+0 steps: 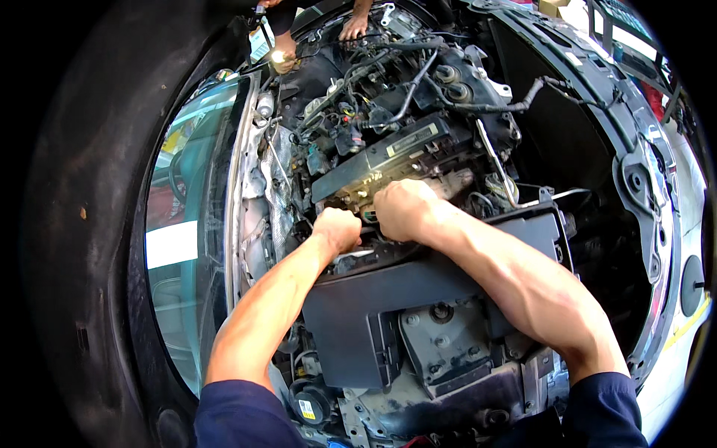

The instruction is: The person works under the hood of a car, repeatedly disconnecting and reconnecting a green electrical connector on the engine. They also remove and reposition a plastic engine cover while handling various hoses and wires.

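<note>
Both of my arms reach into a car's engine bay. My left hand (338,228) is closed in a fist low beside the engine, and whatever its fingers grip is hidden. Just right of it, my right hand (405,210) is also closed, its fingertips out of sight. A small greenish-yellow part (369,215) shows in the narrow gap between the two hands. Beyond them lies a long dark bar-shaped cover (388,153), running up to the right. The black L-shaped plastic box (347,310) sits nearer to me, under my forearms.
At the far end, another person's hand (284,63) is beside a bright light, and their other hand (353,28) rests on the engine. Hoses (418,89) and wiring cross there. The windshield (187,224) is at left; a metal pipe (494,153) stands at right.
</note>
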`<state>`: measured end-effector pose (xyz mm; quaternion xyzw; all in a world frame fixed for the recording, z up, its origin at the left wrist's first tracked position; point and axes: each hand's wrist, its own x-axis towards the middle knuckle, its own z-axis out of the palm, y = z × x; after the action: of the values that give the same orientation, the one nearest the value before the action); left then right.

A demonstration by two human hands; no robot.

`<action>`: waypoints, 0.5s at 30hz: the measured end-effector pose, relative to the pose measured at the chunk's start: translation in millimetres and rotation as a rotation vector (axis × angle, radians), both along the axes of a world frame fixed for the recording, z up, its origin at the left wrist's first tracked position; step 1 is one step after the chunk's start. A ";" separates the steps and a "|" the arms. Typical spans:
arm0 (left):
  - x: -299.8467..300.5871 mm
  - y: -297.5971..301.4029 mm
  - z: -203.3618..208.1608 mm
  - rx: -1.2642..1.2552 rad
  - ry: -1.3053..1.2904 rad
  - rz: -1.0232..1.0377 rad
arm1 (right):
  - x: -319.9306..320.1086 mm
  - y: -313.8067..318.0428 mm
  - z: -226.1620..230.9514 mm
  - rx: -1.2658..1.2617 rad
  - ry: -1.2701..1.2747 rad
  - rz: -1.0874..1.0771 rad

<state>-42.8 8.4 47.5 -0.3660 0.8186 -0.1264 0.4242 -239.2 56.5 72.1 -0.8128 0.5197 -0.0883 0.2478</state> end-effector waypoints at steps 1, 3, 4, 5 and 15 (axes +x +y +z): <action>2.8 -1.9 -0.9 -0.002 0.006 0.030 | 1.1 0.9 3.4 0.103 -0.011 -0.001; 11.7 -2.7 -1.8 -0.014 0.033 0.035 | 2.9 3.9 9.9 0.190 0.021 -0.071; 11.9 -2.8 0.3 -0.012 0.025 0.016 | 5.2 3.8 12.1 0.216 0.028 -0.123; 12.2 -1.8 1.6 -0.009 0.007 -0.036 | 6.4 4.6 13.6 0.242 0.035 -0.174; 21.1 -6.4 0.9 -0.012 -0.035 -0.136 | 12.9 0.4 0.1 0.186 0.076 -0.073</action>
<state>-21.7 2.0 48.5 -0.3096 0.8334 -0.1661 0.4267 -226.3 56.9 72.2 -0.7695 0.5640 -0.0178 0.2990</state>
